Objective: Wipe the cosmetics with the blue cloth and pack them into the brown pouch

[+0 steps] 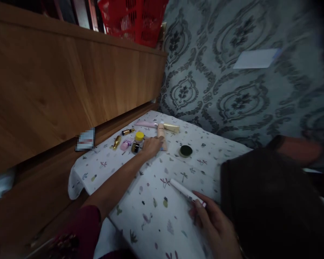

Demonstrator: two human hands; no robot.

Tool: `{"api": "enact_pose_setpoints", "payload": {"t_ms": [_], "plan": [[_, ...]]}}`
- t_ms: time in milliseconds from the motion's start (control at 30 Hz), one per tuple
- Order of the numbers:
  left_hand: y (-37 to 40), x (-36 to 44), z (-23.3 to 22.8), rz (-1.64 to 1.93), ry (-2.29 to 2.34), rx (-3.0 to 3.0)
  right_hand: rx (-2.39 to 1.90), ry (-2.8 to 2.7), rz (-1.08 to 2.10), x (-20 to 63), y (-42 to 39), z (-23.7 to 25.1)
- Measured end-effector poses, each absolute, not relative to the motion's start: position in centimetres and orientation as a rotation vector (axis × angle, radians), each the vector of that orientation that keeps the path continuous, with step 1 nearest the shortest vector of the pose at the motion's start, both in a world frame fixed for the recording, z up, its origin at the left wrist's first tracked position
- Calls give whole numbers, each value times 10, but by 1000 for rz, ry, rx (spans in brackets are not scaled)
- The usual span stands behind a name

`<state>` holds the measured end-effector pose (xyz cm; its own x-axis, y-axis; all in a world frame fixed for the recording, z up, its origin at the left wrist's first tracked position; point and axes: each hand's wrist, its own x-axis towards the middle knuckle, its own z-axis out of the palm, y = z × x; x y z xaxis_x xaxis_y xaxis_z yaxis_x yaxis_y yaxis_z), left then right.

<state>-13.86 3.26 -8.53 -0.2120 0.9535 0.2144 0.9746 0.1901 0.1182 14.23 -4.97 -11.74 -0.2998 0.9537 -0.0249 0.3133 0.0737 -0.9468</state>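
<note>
My left hand [151, 147] reaches across the patterned cloth, its fingers closed around the lower part of a beige squeeze tube [161, 130]. Above that tube lie a pale pink tube [145, 123] and a cream-coloured tube [171, 127]. In my right hand [217, 226] is a slim white stick [185, 190] with a pinkish end, pinched between thumb and fingers. Left of my left hand sit a yellow-lidded jar [139, 136], a small dark jar [135, 148], a pink bottle [126, 144], a gold tube [117, 142] and a black-and-gold tube [127, 132].
A round dark-lidded container [185, 151] rests on the cloth-covered table [156, 223]. Wooden furniture [70, 79] runs along the left, with a red basket [135, 21] on top. A dark brown object [261, 201] blocks the right side. Patterned wallpaper [205, 86] stands behind.
</note>
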Motion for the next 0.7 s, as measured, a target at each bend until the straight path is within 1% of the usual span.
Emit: {"api": "enact_pose_setpoints", "payload": {"t_ms": [233, 400, 600, 700], "plan": [[18, -134, -92, -492, -2151, -2051, -1202, -1681, 1216, 140, -53, -117], [15, -136, -101, -530, -2016, -2175, -1184, -1672, 1235, 141, -55, -116], [5, -150, -110, -617, -2006, -2238, -1128, -1648, 1253, 139, -54, -115], [-2, -144, -106, -699, -1965, -2302, -1134, -1599, 1292, 134, -51, -116]]}}
